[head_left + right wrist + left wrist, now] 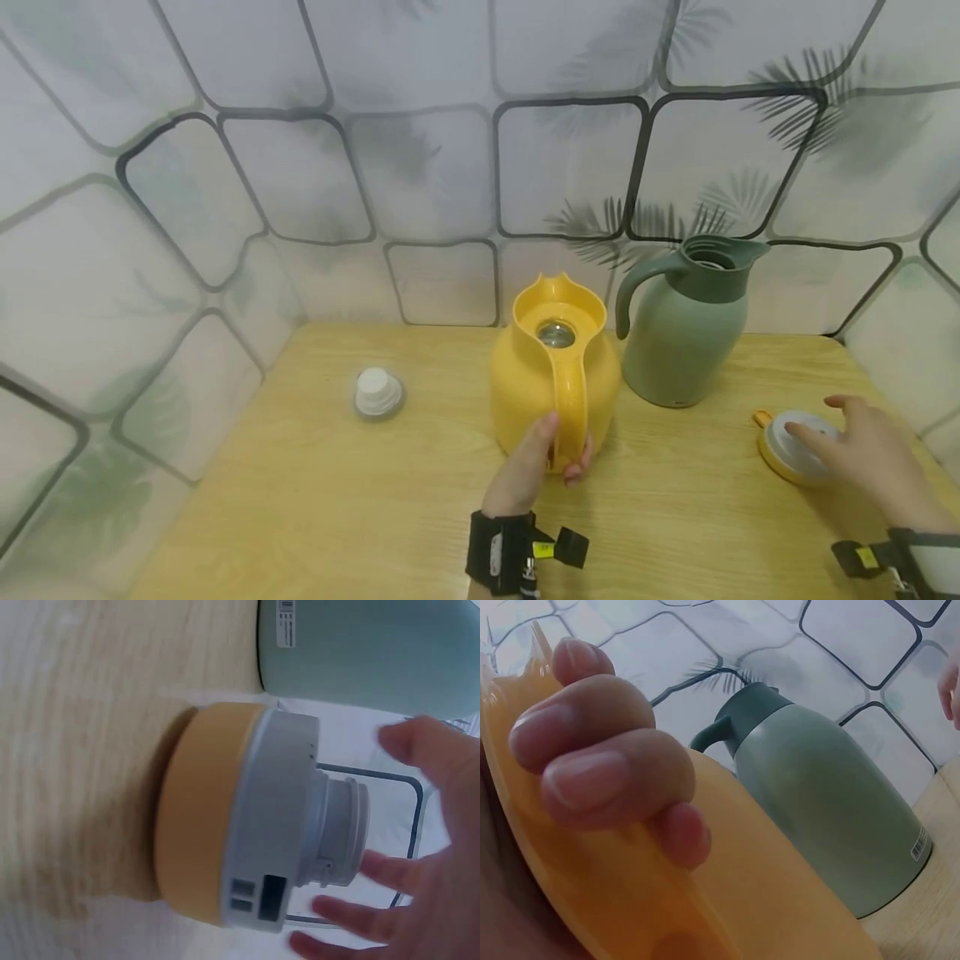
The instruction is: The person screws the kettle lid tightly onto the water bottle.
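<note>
A yellow thermos jug [516,392] stands on the table with its mouth uncovered. My left hand [525,467] grips its handle, the fingers curled round it in the left wrist view [615,750]. On the right lies a yellow and grey jug lid [780,462], its grey stopper side facing up. Over it hovers my right hand [870,454], thumb and fingers spread apart. The right wrist view shows those fingers beside the lid's stopper [341,829]; whether one fingertip touches it I cannot tell.
A green thermos jug [682,342] without a lid stands behind and right of the yellow one. Off to the left sits a small white and grey lid [378,393]. Patterned walls [435,183] close off the back and sides of the wooden table [337,500].
</note>
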Demonstrator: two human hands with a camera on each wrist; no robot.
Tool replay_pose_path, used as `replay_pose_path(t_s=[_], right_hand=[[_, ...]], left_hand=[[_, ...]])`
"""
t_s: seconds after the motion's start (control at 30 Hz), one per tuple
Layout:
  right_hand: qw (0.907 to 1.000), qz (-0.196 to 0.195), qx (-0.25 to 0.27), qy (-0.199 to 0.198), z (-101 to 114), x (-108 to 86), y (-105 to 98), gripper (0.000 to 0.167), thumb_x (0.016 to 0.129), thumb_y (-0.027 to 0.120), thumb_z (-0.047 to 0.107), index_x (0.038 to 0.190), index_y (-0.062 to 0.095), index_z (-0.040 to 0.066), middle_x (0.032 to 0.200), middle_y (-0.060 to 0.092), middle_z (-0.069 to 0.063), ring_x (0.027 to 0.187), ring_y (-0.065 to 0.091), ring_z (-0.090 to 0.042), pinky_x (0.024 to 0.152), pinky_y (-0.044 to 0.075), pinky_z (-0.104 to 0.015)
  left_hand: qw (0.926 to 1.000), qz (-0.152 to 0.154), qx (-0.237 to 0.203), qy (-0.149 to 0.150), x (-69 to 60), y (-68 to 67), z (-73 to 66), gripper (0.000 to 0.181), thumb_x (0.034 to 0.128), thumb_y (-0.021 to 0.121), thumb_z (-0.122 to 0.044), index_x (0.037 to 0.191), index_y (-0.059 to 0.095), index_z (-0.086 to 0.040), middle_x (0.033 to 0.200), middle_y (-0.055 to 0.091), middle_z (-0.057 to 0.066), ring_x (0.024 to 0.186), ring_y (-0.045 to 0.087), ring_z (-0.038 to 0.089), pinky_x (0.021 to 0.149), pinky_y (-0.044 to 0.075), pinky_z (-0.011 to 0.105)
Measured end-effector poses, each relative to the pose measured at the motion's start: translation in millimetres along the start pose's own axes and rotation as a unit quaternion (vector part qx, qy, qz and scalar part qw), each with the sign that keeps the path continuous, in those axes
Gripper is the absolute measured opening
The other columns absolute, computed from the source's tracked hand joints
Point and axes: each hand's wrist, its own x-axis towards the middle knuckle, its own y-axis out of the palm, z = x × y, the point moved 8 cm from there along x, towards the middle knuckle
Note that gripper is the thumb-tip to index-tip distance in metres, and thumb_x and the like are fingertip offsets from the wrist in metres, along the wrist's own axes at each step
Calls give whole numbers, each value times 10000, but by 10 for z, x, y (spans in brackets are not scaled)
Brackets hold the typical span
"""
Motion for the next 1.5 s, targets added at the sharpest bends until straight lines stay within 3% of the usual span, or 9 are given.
replay_pose_path(t_s=[0.1,0.23,0.43,0.63,0.87,0.97,1.13,1.33,1.5], right_hand=[[9980,630,-57,39,-54,65,98,946,914,563,514,1283,222,-288,1138,306,-541,984,370,-653,755,373,-680],[9937,1117,-66,-116,-66,118,214,978,920,557,509,1268,169,-318,1137,290,-568,1001,361,-672,787,369,-688],[9907,1319,-277,-181,-62,129,296,1015,890,571,560,1269,182,-298,1086,341,-550,948,433,-645,734,416,-662],[9913,1257,-366,-148,-57,74,315,1025,864,599,571,1306,166,-246,1007,357,-480,850,488,-569,651,443,-620],[9902,1327,-415,131,3,50,293,1079,828,613,613,1313,167,-241,1015,362,-472,842,506,-525,644,447,-602],[9917,1218,-370,179,76,27,244,1117,808,640,612,1323,144,-247,1019,354,-487,839,506,-528,620,449,-594],[9981,608,-63,60,298,-60,42,1095,823,650,582,1344,150,-241,1099,370,-510,895,489,-579,606,446,-581],[9996,38,278,24,656,-221,-213,982,852,632,563,1398,224,-145,1218,371,-471,959,465,-573,637,418,-572],[9983,-145,549,-112,953,-279,-380,948,854,642,544,1428,228,-87,1250,379,-434,972,467,-523,629,415,-542]], left_hand=[[10000,50,24,57,1,-5,-4,697,982,132,-579,695,429,-18,549,363,164,468,358,172,439,355,256],[9999,47,25,100,4,-11,-6,712,976,137,-604,692,434,-23,548,365,154,462,341,254,436,355,263],[9998,70,-32,169,5,3,-3,718,978,143,-603,679,432,-16,539,366,160,447,348,254,429,348,259],[9998,136,10,141,34,18,-6,728,972,156,-622,686,433,-13,538,375,134,449,354,227,430,351,257],[9996,218,65,140,33,4,17,750,973,133,-623,683,421,6,546,378,172,462,370,179,440,360,258],[9996,221,65,146,20,-3,12,749,979,131,-613,687,419,13,550,376,191,467,375,158,445,360,251],[9997,200,44,136,-3,9,-1,707,1000,120,-558,702,425,6,560,379,183,480,376,149,458,361,236],[9997,203,5,149,-2,18,-3,701,1000,127,-550,702,445,-1,555,381,169,491,383,96,470,365,213],[9996,223,7,178,-1,6,-5,691,1006,117,-514,695,453,3,542,377,162,487,384,83,456,365,240]])
